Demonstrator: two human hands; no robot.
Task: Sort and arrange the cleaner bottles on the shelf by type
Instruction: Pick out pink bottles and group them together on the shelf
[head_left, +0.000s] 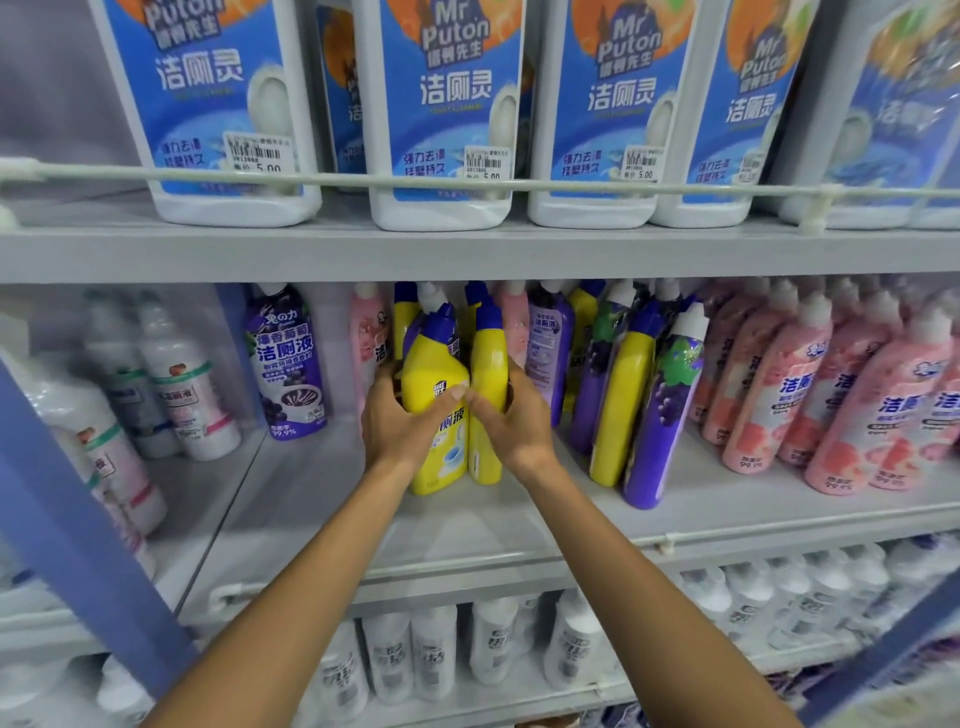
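- Left grip is curled round an upright yellow plastic blue-capped bottle; right grip round its adjacent twin.
- Bare grey shelf lies leftward, nearer left grip.

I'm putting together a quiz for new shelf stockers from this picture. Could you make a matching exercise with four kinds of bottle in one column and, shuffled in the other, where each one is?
Things
1. two front yellow bottles
2. leftmost purple bottle
3. pink bottles
4. white jugs with blue labels

Places
A. on the upper shelf, behind the rail
B. right part of the middle shelf
C. gripped by the left hand and right hand
D. standing apart, left of the hands

Pairs: 1-C, 2-D, 3-B, 4-A
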